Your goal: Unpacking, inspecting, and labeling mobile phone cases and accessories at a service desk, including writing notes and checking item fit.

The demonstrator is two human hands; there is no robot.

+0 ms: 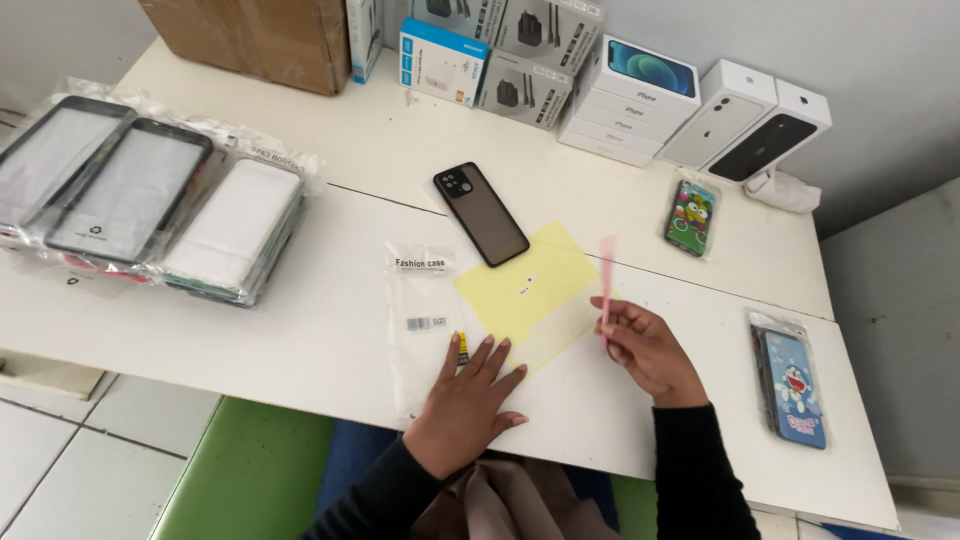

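Right hand (645, 345) pinches pink strip (606, 280) — long axis upright, tip pointing away. Left hand (470, 395) spread flat — fingertips on yellow sheet (530, 295).

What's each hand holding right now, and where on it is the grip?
The right hand pinches a thin pink strip near its lower end, between fingertips. The left hand holds nothing; it lies flat on the yellow sheet and clear packet.

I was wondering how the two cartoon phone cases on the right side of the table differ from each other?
The green cartoon case lies farther back near the white boxes; the blue cartoon case lies near the table's front edge and looks larger. Colours differ: green versus blue. Both lie flat in clear wrappers.
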